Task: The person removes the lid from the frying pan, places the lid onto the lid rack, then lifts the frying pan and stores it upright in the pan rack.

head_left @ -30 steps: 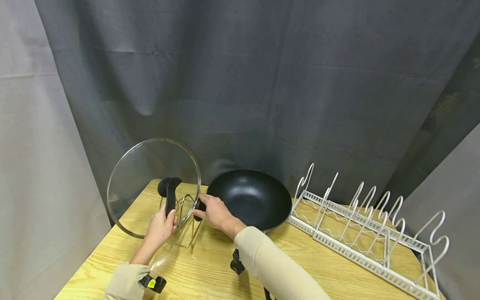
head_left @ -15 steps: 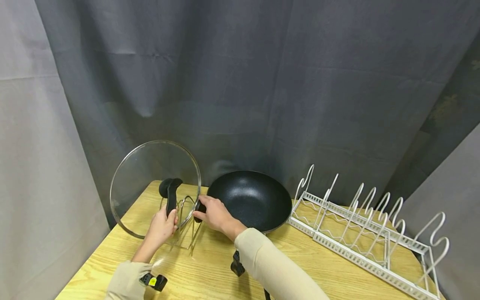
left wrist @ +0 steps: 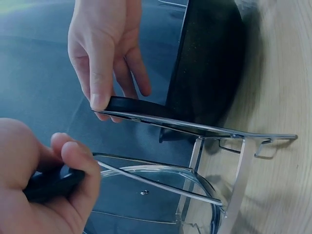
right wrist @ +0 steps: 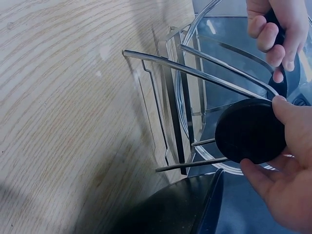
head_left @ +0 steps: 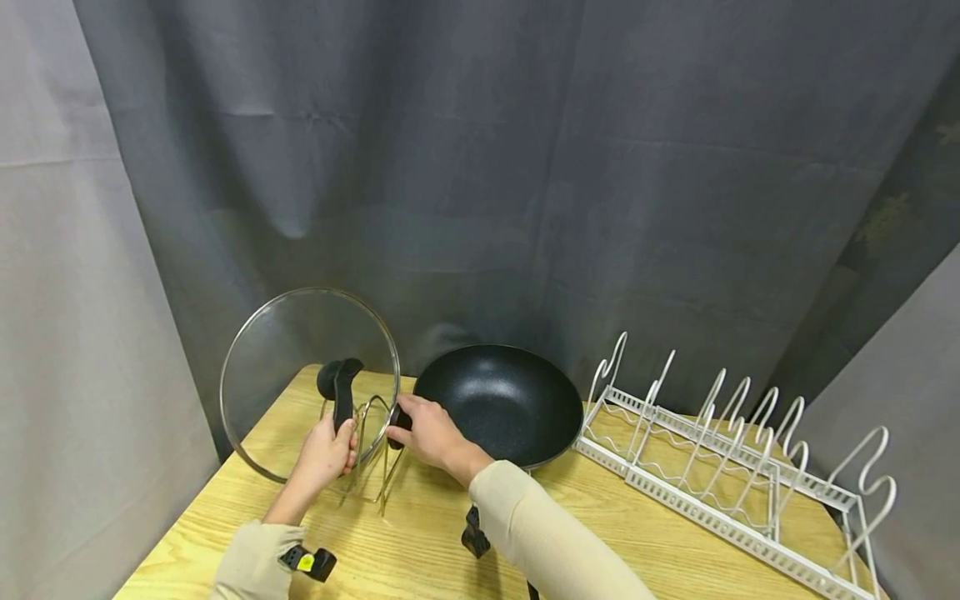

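Observation:
My left hand (head_left: 322, 454) grips the black handle (head_left: 343, 407) of a large round glass lid (head_left: 273, 358) with a metal rim. The lid stands near upright, its lower rim between the bars of a small metal wire rack (right wrist: 195, 74) in the right wrist view. My right hand (head_left: 433, 432) pinches a round black disc (right wrist: 249, 130) at the near end of that rack, thumb on one edge and fingers on the other. Another black disc (head_left: 327, 380) shows through the glass. A black wok (head_left: 498, 408) sits right beside the rack, partly behind my right forearm.
A long white rack (head_left: 705, 483) with several upright wire loops stands on the right of the wooden table (head_left: 420, 558). Grey curtains (head_left: 487, 183) hang close behind and at both sides. The wok's handle (head_left: 532, 590) points toward the front edge, mostly hidden by the sleeve.
The glass lid has come down slightly and a little to the right with my left hand. My right hand keeps its hold on the rack's disc. The whole head view has shifted slightly.

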`<action>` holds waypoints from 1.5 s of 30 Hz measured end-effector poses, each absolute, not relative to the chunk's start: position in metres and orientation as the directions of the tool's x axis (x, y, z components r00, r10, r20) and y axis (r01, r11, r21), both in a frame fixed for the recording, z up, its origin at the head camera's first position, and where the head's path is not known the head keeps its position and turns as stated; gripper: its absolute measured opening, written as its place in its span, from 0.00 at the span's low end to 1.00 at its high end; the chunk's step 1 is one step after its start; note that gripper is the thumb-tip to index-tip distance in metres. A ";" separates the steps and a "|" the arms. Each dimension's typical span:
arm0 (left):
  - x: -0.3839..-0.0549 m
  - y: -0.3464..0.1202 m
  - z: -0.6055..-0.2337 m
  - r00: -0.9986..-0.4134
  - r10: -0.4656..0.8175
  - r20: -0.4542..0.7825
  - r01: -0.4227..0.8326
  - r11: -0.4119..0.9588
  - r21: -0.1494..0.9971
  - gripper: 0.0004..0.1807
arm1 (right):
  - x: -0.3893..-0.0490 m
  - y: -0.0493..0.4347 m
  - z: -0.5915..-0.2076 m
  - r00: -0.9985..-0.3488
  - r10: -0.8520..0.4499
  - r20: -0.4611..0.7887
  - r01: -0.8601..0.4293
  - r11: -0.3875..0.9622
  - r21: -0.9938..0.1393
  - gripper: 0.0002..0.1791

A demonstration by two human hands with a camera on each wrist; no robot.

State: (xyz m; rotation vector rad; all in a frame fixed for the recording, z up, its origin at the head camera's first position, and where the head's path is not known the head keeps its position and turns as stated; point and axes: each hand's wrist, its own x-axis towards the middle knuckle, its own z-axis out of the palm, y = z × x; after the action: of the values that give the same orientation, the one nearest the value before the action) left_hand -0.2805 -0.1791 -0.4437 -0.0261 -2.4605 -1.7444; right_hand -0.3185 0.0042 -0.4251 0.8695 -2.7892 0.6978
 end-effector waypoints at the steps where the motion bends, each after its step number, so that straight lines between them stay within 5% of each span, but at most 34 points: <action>1: -0.280 -0.178 -0.443 -0.993 -0.057 0.107 0.082 0.327 0.942 0.09 | -0.318 0.004 -0.425 -0.824 -0.504 0.261 -0.567 0.725 -0.390 0.33; 45: -0.278 -0.172 -0.419 -1.000 0.008 0.030 0.031 0.254 0.967 0.13 | -0.319 0.004 -0.422 -0.818 -0.515 0.258 -0.576 0.741 -0.346 0.31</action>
State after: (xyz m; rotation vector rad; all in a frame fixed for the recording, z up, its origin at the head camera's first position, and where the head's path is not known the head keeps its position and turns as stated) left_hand -0.2777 -0.1720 -0.4188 -0.0389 -2.4726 -1.9072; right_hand -0.3194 0.0037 -0.4221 0.8802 -2.7938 0.6279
